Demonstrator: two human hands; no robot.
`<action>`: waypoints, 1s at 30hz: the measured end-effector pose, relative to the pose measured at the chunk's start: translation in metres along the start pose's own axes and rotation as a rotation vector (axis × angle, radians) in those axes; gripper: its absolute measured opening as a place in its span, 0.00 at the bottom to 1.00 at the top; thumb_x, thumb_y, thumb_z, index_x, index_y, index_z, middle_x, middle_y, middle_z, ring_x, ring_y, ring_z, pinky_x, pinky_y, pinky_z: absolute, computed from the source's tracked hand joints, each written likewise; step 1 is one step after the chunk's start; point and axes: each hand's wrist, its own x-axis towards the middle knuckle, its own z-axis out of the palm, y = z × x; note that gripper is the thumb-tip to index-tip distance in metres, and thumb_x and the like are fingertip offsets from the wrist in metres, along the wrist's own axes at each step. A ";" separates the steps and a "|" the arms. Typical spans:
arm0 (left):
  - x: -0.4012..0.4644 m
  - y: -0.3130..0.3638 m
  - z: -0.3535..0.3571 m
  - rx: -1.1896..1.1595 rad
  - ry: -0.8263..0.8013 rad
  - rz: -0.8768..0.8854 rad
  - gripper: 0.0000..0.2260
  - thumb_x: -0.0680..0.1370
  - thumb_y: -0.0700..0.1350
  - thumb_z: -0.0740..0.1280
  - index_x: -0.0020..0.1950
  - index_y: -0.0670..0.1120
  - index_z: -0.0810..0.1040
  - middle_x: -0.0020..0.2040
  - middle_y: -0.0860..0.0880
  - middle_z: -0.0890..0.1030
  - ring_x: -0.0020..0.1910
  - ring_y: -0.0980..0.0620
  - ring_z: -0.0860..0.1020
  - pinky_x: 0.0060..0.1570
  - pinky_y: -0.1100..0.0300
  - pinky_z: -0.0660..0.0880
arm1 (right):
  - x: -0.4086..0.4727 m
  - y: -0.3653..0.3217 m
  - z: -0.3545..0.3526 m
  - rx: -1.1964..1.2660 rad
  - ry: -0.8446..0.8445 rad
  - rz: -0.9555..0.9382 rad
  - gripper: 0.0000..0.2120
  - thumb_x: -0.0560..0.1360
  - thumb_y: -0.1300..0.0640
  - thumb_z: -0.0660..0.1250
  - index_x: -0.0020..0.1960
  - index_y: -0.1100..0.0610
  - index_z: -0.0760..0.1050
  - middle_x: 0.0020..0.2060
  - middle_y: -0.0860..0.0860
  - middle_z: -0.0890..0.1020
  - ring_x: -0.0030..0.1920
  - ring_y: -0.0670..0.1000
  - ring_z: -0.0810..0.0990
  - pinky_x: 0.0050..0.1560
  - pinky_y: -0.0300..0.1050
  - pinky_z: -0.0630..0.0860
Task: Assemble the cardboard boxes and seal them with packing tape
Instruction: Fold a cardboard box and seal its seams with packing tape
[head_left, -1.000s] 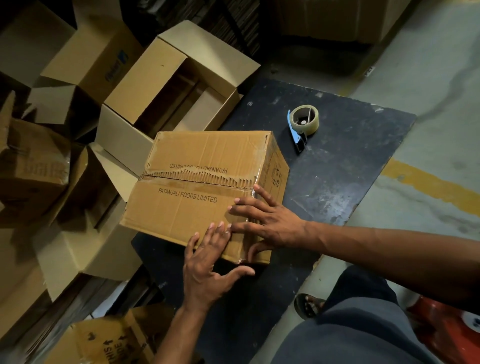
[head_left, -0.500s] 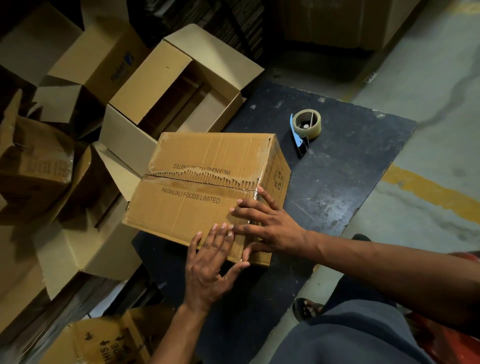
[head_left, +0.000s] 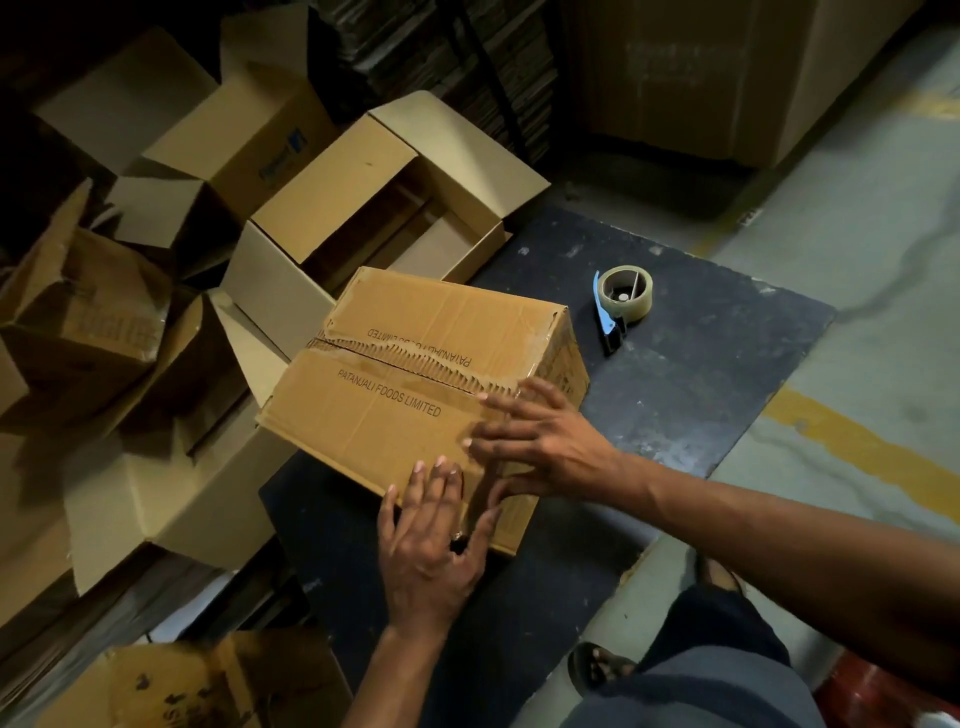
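1. Box (head_left: 415, 395): under both my palms, flaps shut, tape across the seam.
2. Left hand (head_left: 431, 540), right hand (head_left: 535, 447): spread flat, left has slid closer to the right, pressing tape at the near edge.
3. Tape dispenser (head_left: 621, 301): beyond my right hand, idle; seal likely finished.

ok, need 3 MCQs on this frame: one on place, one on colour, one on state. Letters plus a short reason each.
1. Where is the tape dispenser?
A. on the dark board, beyond the printed box
B. on top of that box
C. in the right hand

2. What colour is the dispenser's handle?
A. red
B. blue
C. green

3. How do the two hands lie?
A. both gripping the dispenser
B. left hand lifting a flap
C. both flat on the box, fingers straight

Key: 1 A, the dispenser stands alone on the board; 2 B, the handle is blue; 3 C, both hands press the near corner of the closed box.
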 end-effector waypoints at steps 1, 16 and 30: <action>0.003 0.005 0.002 -0.003 0.007 -0.037 0.26 0.83 0.61 0.62 0.74 0.45 0.76 0.74 0.46 0.75 0.77 0.45 0.70 0.72 0.35 0.68 | 0.003 0.015 -0.009 -0.032 -0.005 0.024 0.33 0.77 0.30 0.65 0.77 0.45 0.71 0.77 0.50 0.71 0.81 0.56 0.60 0.77 0.68 0.55; 0.013 -0.019 0.003 -0.146 0.070 -0.077 0.18 0.82 0.55 0.66 0.67 0.47 0.82 0.69 0.51 0.79 0.74 0.46 0.73 0.72 0.35 0.68 | 0.016 0.092 -0.039 -0.020 -0.275 0.162 0.35 0.77 0.24 0.54 0.79 0.39 0.65 0.81 0.52 0.63 0.82 0.59 0.57 0.76 0.65 0.65; 0.057 0.011 -0.007 -0.147 0.113 -0.272 0.23 0.82 0.61 0.64 0.65 0.46 0.83 0.66 0.49 0.82 0.69 0.52 0.78 0.71 0.46 0.70 | 0.012 0.023 -0.048 -0.044 -0.155 0.262 0.26 0.82 0.32 0.54 0.65 0.44 0.80 0.69 0.49 0.80 0.71 0.56 0.77 0.54 0.53 0.81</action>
